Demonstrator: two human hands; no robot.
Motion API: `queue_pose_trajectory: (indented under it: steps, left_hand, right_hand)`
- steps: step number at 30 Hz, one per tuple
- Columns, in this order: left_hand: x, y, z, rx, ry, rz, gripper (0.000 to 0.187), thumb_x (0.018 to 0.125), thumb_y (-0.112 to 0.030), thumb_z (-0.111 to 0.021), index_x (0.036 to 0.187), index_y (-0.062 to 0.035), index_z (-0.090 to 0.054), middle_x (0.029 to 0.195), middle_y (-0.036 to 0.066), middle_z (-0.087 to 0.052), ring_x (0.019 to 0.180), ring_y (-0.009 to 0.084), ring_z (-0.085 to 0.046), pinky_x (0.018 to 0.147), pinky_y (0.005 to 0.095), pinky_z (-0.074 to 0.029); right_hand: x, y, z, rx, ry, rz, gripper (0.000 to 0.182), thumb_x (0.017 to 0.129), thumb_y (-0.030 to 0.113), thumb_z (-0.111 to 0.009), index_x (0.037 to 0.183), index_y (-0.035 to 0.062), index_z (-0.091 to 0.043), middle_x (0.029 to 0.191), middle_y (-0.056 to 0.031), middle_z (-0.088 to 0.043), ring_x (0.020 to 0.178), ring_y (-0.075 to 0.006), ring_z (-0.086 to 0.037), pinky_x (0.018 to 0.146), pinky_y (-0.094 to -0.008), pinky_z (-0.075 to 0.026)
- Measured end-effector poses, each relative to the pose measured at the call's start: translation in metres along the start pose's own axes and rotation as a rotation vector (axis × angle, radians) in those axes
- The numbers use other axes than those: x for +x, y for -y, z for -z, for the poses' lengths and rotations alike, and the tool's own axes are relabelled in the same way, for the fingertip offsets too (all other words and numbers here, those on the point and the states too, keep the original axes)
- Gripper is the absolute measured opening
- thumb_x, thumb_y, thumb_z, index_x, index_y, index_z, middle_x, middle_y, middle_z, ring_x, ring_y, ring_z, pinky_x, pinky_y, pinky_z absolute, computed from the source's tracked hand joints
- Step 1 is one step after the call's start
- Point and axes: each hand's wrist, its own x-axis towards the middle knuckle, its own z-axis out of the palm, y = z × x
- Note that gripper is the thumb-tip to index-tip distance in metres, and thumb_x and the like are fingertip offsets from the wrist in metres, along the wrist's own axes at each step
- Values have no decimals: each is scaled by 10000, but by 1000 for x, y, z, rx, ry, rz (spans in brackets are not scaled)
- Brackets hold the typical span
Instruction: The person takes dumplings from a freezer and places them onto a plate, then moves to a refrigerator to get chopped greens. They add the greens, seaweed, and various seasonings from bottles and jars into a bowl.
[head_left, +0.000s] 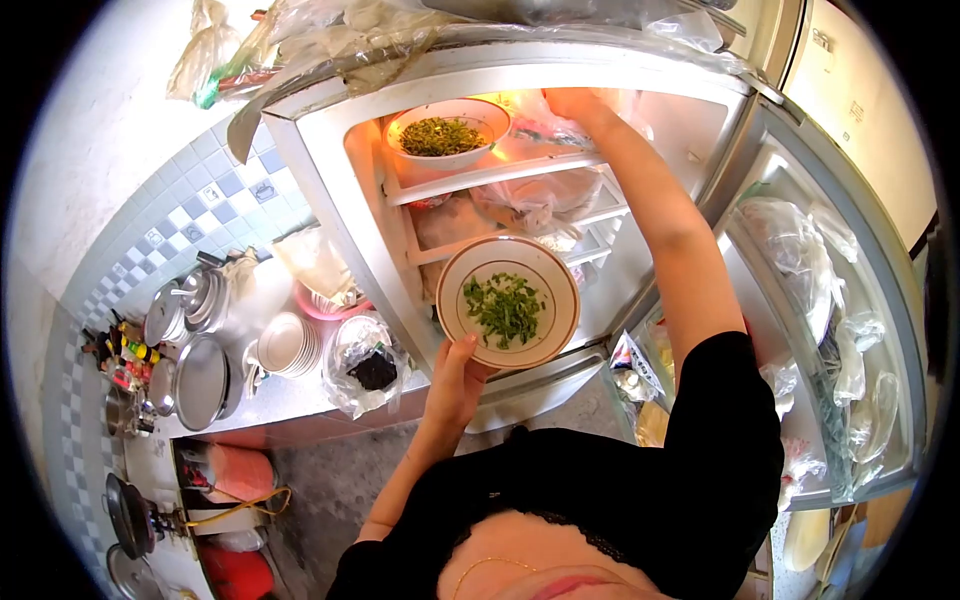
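My left hand grips the rim of a cream bowl with brown rings, thumb on top. Chopped green herbs lie in the bowl, which is held in front of the open fridge's lower shelves. My right hand reaches into the fridge's top shelf, its fingers closed at a clear plastic bag; glare partly hides the fingertips. To its left on that shelf stands a white bowl of dark green, chopped food.
The fridge door is swung out on the right, its racks full of plastic bags. More bags fill the middle shelf. On the left counter stand stacked bowls, a bag with something dark and metal pans.
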Motion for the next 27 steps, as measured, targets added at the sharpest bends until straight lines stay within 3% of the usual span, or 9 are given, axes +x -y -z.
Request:
queue_pose_trajectory:
  steps: [10, 12, 18, 22, 24, 27]
  left_hand:
    - [-1, 0, 0, -46, -7, 2, 394, 949, -214, -514, 1250, 32, -449, 1217, 146, -574, 1080, 255, -605, 957, 436, -487]
    - [0, 0, 0, -49, 4, 9, 393, 948, -214, -513, 1248, 32, -451, 1217, 143, -574, 1080, 254, -605, 958, 436, -487]
    - [1, 2, -1, -61, 51, 22, 390, 951, -215, -504, 1246, 35, -453, 1219, 140, -573, 1089, 254, -600, 956, 433, -487]
    - [1, 5, 5, -41, 41, 31, 396, 953, -222, -500, 1249, 37, -448, 1217, 148, -570, 1096, 254, -597, 935, 430, -500]
    - [-4, 4, 0, -42, 29, 26, 398, 953, -223, -501, 1250, 37, -447, 1216, 149, -570, 1095, 253, -597, 929, 430, -504]
    - [-6, 5, 2, -43, 27, 21, 402, 954, -224, -501, 1254, 37, -443, 1220, 148, -569, 1097, 251, -597, 925, 430, -506]
  right_hand:
    - [-25, 6, 36, -103, 37, -113, 312, 864, 322, -542, 1065, 114, -661, 1122, -146, -648, 1040, -322, -601, 911, -424, -461]
    - [-27, 3, 35, -132, -163, -50, 300, 841, 360, -565, 1011, 141, -679, 1082, -119, -663, 1009, -303, -609, 888, -420, -474]
    - [-21, -8, 42, -94, -57, -37, 287, 827, 346, -585, 1041, 180, -680, 1112, -102, -659, 1038, -305, -601, 895, -417, -471]
    - [-34, 9, 53, -7, -29, -145, 291, 829, 331, -586, 1037, 150, -679, 1107, -123, -656, 1042, -308, -599, 899, -412, -469]
    - [-40, 19, 48, -85, -284, -68, 303, 821, 302, -592, 1031, 99, -672, 1093, -156, -652, 1044, -317, -594, 898, -411, -465]
    - [-34, 20, 45, -84, -250, -59, 306, 821, 300, -590, 1034, 96, -671, 1094, -159, -651, 1045, -320, -593, 899, -412, -464]
